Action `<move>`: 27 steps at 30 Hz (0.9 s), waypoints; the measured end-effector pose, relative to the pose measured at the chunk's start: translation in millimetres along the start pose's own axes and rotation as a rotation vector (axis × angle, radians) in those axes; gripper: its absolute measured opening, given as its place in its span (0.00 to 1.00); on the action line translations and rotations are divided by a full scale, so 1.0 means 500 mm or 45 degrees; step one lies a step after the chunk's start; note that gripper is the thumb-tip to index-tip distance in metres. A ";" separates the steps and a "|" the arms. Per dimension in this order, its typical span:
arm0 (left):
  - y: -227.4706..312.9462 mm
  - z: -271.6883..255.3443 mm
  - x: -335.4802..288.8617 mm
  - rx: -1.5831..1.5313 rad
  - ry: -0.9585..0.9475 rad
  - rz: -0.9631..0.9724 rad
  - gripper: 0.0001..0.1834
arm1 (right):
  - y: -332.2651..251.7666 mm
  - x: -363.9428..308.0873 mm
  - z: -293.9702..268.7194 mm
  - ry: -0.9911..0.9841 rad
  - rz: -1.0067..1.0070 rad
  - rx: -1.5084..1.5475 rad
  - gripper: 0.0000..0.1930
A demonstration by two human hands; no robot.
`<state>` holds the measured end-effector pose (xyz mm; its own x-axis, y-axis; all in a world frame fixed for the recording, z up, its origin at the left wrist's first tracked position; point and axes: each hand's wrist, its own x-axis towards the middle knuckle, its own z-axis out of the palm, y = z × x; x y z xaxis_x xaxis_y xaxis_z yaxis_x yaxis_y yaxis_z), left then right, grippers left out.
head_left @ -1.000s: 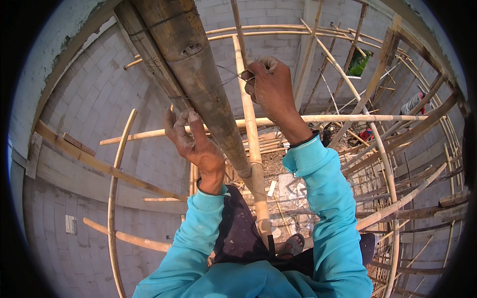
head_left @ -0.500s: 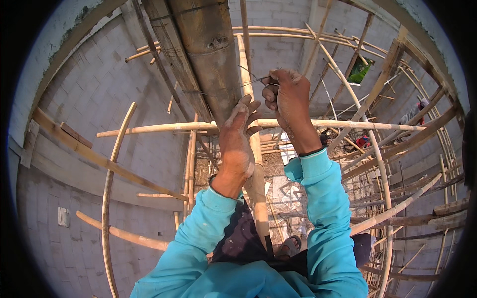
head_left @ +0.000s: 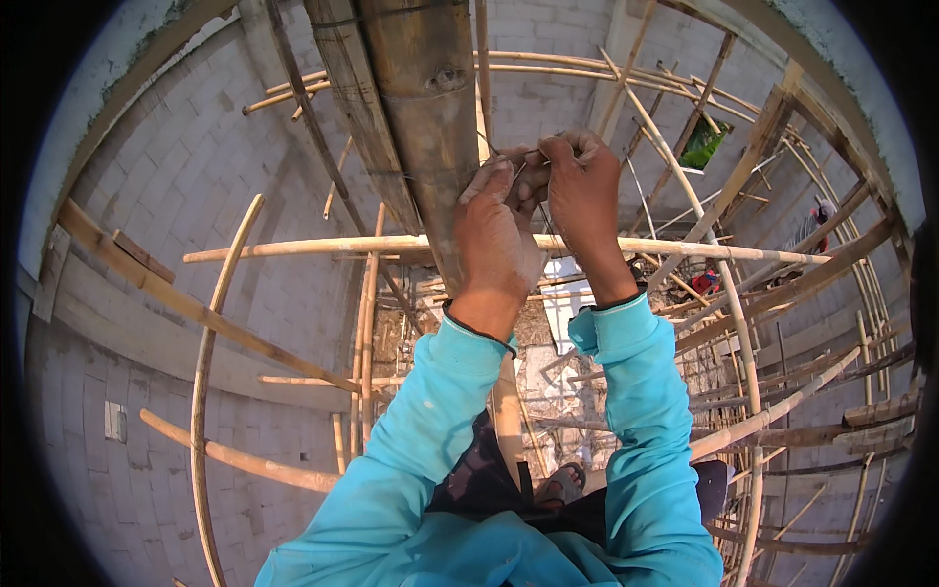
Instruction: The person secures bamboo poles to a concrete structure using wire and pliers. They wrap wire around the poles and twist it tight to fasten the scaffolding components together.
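Observation:
My left hand is beside the thick bamboo pole, its fingers closed at a thin dark wire. Close against it, my right hand pinches the same wire between thumb and curled fingers. Around the pole and the narrow wooden board along its left side runs a wire loop. Another dark wire binds both near the top of the view. My fingers hide much of the wire between the hands. Under my wrists passes a thin horizontal bamboo pole.
Bamboo scaffolding surrounds me, with an upright pole on the left and a long pole on the right. Grey block walls stand behind. Far below lies littered ground with a white board. My sandaled foot shows near the bottom.
My left hand has moved up and right, away from the pole's lower end, to meet my right hand at the wire. The view has shifted slightly.

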<state>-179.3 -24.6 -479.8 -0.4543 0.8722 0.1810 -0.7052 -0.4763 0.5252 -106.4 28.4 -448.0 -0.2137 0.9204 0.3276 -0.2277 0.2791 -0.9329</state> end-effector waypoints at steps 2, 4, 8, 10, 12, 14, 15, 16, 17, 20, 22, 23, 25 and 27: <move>0.007 0.007 -0.018 0.172 0.050 0.101 0.15 | 0.002 0.022 -0.005 -0.075 -0.082 -0.165 0.10; 0.020 0.020 -0.032 0.323 0.227 0.108 0.14 | 0.008 0.046 -0.009 -0.141 -0.136 -0.262 0.10; 0.084 -0.019 -0.046 0.160 0.085 -0.104 0.12 | 0.046 0.091 0.017 -0.225 -0.275 -0.230 0.10; 0.111 -0.050 -0.034 -0.041 -0.059 -0.273 0.12 | 0.082 0.107 0.037 -0.210 -0.428 -0.204 0.09; 0.114 -0.037 -0.035 -0.085 -0.029 -0.318 0.11 | 0.106 0.122 0.050 -0.113 -0.766 -0.350 0.07; 0.109 -0.041 -0.037 -0.052 -0.043 -0.291 0.11 | 0.119 0.133 0.061 -0.042 -1.025 -0.418 0.07; 0.108 -0.041 -0.040 -0.034 -0.045 -0.279 0.11 | 0.122 0.136 0.068 -0.058 -1.019 -0.403 0.08; 0.108 -0.039 -0.043 -0.018 -0.018 -0.254 0.10 | 0.124 0.139 0.074 -0.073 -1.013 -0.389 0.08; 0.109 -0.034 -0.046 -0.002 0.007 -0.231 0.10 | 0.126 0.141 0.078 -0.086 -1.007 -0.376 0.09; 0.114 -0.016 -0.046 -0.136 -0.018 -0.220 0.09 | 0.137 0.112 0.088 -0.068 -0.759 -0.302 0.09; 0.113 0.002 -0.039 -0.278 -0.074 -0.234 0.09 | 0.159 0.087 0.105 0.031 -0.543 -0.141 0.10; 0.112 0.014 -0.033 -0.341 -0.099 -0.239 0.09 | 0.172 0.072 0.111 0.077 -0.432 -0.059 0.10; 0.104 0.045 -0.023 -0.346 -0.008 -0.200 0.09 | 0.192 0.030 0.106 0.092 -0.243 0.247 0.11; 0.089 0.091 -0.014 -0.211 0.233 -0.115 0.09 | 0.192 -0.009 0.103 0.060 -0.063 0.598 0.07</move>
<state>-182.7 -46.9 -420.0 -0.4662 0.8844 -0.0218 -0.8198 -0.4226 0.3864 -176.2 37.0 -531.5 -0.1510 0.9235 0.3528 -0.6441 0.1788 -0.7438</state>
